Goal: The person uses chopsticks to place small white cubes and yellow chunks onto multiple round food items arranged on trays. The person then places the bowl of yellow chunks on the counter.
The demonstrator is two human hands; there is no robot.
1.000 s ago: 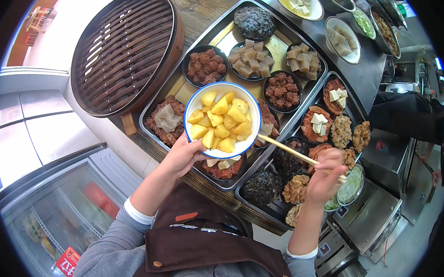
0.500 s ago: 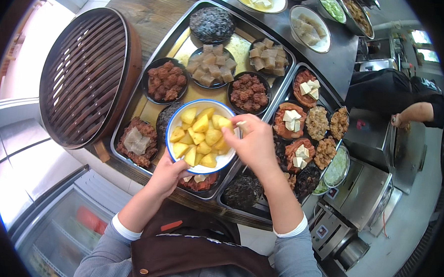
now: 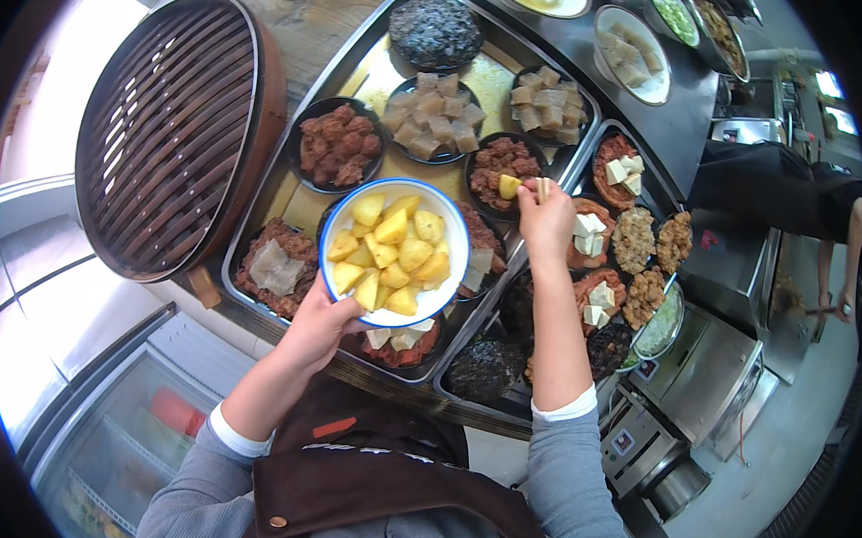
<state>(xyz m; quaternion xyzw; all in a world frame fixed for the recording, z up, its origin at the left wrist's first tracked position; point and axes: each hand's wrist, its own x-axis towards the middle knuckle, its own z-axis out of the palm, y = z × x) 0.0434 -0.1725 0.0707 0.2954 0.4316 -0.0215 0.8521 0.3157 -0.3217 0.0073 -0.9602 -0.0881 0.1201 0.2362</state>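
Note:
My left hand (image 3: 324,330) grips the near left edge of a white bowl with a blue rim (image 3: 455,270), thumb over the rim. Yellow potato chunks (image 3: 391,227) fill the bowl. To its right, my right hand (image 3: 547,221) pinches a single potato chunk (image 3: 509,186) over a small black bowl of reddish-brown meat pieces (image 3: 498,158). A pale bit shows at the fingers, too small to name. Farther back on the same metal tray (image 3: 363,69) are two black bowls of greyish translucent cubes (image 3: 432,115), another bowl of meat (image 3: 338,145) and a dark round food (image 3: 436,31).
A round slatted wooden steamer (image 3: 172,133) stands at the left. The second tray (image 3: 577,179) holds meat portions topped with white cubes (image 3: 623,172). Enamel bowls (image 3: 633,52) line the back. At the right, another person's hand (image 3: 845,304) is near a metal counter.
My right hand has moved from the potato bowl to the far right, carrying a potato chunk to the meat bowl. The view has shifted slightly; the left hand still holds the bowl.

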